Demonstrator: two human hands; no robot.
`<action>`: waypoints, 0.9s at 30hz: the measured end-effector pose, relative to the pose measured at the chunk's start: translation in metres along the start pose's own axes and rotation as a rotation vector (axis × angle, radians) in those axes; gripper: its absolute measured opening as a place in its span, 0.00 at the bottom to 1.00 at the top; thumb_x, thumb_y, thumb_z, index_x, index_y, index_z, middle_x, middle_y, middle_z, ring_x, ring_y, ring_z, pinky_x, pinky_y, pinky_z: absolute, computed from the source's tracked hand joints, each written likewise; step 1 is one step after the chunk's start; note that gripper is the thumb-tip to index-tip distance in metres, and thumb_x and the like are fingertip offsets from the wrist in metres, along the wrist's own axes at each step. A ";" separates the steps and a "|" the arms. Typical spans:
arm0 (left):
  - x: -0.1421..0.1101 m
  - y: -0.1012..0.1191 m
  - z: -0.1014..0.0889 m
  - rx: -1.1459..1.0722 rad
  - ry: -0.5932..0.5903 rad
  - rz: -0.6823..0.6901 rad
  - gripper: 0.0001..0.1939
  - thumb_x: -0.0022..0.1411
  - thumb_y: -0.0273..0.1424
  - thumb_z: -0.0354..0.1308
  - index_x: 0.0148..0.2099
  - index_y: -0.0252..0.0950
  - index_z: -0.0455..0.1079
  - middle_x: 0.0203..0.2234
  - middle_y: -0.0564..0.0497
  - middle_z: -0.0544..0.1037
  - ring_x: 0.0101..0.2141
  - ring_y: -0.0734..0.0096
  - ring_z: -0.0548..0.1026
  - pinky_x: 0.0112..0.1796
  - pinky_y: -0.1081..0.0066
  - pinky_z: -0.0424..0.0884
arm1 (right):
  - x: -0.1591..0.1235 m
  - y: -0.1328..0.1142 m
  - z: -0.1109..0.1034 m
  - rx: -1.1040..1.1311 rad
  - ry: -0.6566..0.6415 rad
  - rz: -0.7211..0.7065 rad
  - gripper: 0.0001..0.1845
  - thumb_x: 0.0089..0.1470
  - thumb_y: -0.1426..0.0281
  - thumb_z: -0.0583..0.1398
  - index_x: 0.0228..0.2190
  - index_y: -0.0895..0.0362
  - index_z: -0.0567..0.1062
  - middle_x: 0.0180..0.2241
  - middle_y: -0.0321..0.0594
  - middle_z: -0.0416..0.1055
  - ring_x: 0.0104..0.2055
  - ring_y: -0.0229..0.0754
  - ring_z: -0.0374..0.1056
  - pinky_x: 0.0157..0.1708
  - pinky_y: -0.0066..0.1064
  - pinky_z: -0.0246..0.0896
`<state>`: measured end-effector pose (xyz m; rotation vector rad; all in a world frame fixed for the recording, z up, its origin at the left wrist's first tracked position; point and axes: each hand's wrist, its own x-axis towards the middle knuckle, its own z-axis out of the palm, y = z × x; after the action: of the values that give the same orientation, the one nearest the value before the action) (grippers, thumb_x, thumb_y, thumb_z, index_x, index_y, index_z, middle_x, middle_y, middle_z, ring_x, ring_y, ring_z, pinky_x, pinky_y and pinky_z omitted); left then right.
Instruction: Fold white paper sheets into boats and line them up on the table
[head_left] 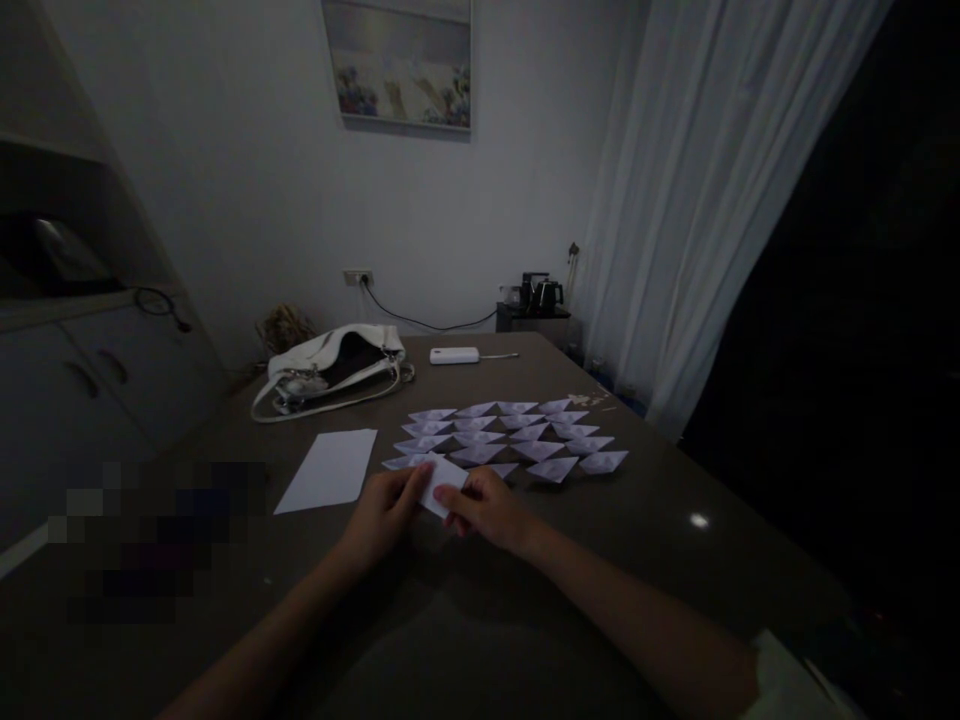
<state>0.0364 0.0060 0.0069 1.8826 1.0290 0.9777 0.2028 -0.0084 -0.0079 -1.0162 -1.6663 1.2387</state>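
Observation:
My left hand (386, 508) and my right hand (487, 508) meet over a dark table (675, 540), both pinched on one small white piece of paper (442, 482) held between them. Just beyond the hands, several folded pale purple paper pieces (510, 436) lie in neat rows on the table. A blank white sheet (330, 468) lies flat to the left of my left hand, untouched.
A white handbag (334, 368) lies at the table's far left, and a white power bank (454, 355) with a cable sits near the far edge. A kettle set (541, 293) stands on a side stand by the white curtain (697, 200). Cabinets line the left wall.

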 end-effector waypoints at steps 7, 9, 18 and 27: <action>0.001 0.001 -0.001 0.056 0.006 0.014 0.26 0.61 0.50 0.46 0.22 0.35 0.63 0.14 0.58 0.59 0.17 0.76 0.57 0.19 0.75 0.52 | -0.002 -0.001 0.001 -0.007 0.005 -0.036 0.26 0.53 0.53 0.58 0.16 0.60 0.70 0.12 0.33 0.62 0.14 0.30 0.56 0.17 0.23 0.50; 0.000 0.002 -0.001 0.064 0.011 0.009 0.26 0.61 0.50 0.47 0.22 0.35 0.63 0.14 0.58 0.60 0.18 0.76 0.57 0.19 0.75 0.52 | -0.002 -0.002 0.002 -0.018 0.005 -0.038 0.26 0.53 0.52 0.58 0.16 0.60 0.70 0.12 0.33 0.62 0.14 0.30 0.56 0.17 0.23 0.50; -0.001 -0.001 -0.002 0.073 0.002 -0.012 0.28 0.61 0.52 0.44 0.20 0.36 0.61 0.12 0.56 0.62 0.17 0.74 0.60 0.20 0.74 0.55 | 0.003 0.002 0.002 0.067 0.095 -0.040 0.29 0.50 0.47 0.57 0.16 0.59 0.69 0.11 0.31 0.59 0.13 0.30 0.53 0.16 0.24 0.49; 0.000 0.000 -0.002 0.057 0.018 -0.021 0.29 0.60 0.54 0.45 0.21 0.35 0.63 0.13 0.56 0.62 0.17 0.74 0.60 0.20 0.74 0.55 | 0.001 0.001 0.001 0.068 -0.024 -0.078 0.23 0.52 0.53 0.59 0.21 0.61 0.73 0.14 0.32 0.62 0.16 0.31 0.57 0.18 0.23 0.49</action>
<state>0.0344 0.0065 0.0081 1.9088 1.0962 0.9642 0.2018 -0.0072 -0.0088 -0.8901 -1.6549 1.2514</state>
